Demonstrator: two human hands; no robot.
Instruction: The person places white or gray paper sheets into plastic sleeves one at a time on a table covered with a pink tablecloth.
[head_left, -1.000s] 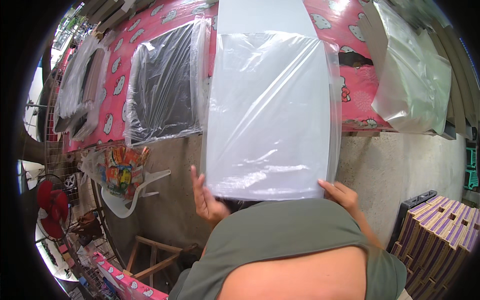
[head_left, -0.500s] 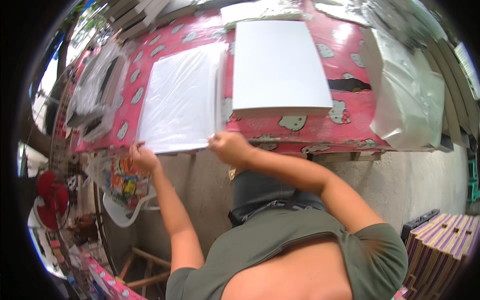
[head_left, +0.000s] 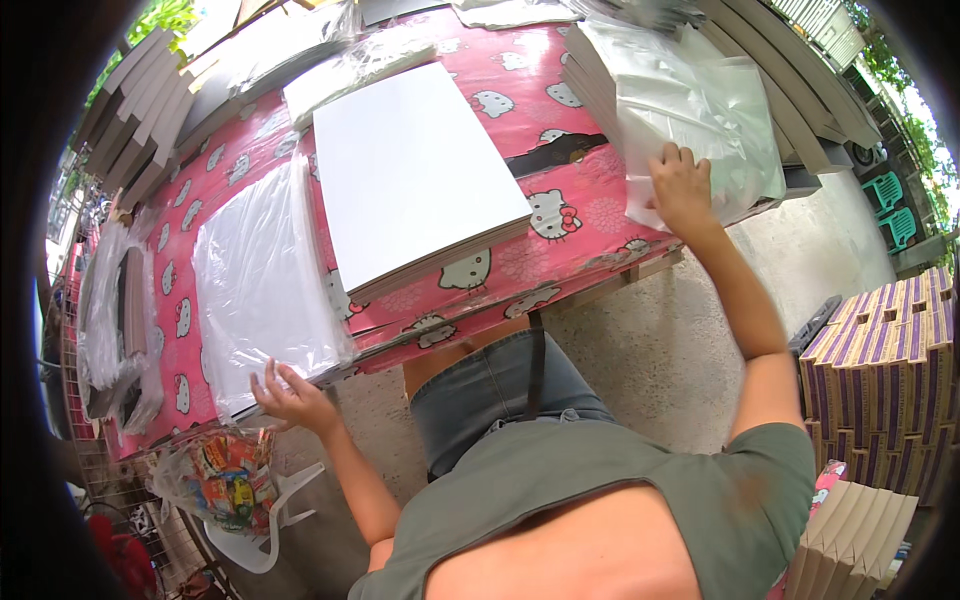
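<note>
A clear plastic bag with white sheets in it [head_left: 255, 285] lies flat on the left part of the table. My left hand [head_left: 297, 398] is at the bag's near edge, its fingers stretched apart and touching the plastic. On the right, my right hand [head_left: 684, 192] rests on a pile of clear plastic bags [head_left: 735, 135]. Its fingers are bent and spaced apart, and no bag is visibly lifted in them. Between the hands lies a thick stack of white-topped boards [head_left: 415, 170], away from both.
A pink cartoon-print cover [head_left: 520, 255], torn in places, is on the table. Grey boards [head_left: 135, 120] are piled far left, with wrapped packs [head_left: 120, 320] nearer. A white chair [head_left: 250, 545] holds a bag of colourful packets [head_left: 230, 480]. Several cartons [head_left: 880, 380] stand at right.
My right hand has left the near edge of the filled plastic bag and swung right onto the bag pile. My left hand stays at the filled bag. The view has turned right.
</note>
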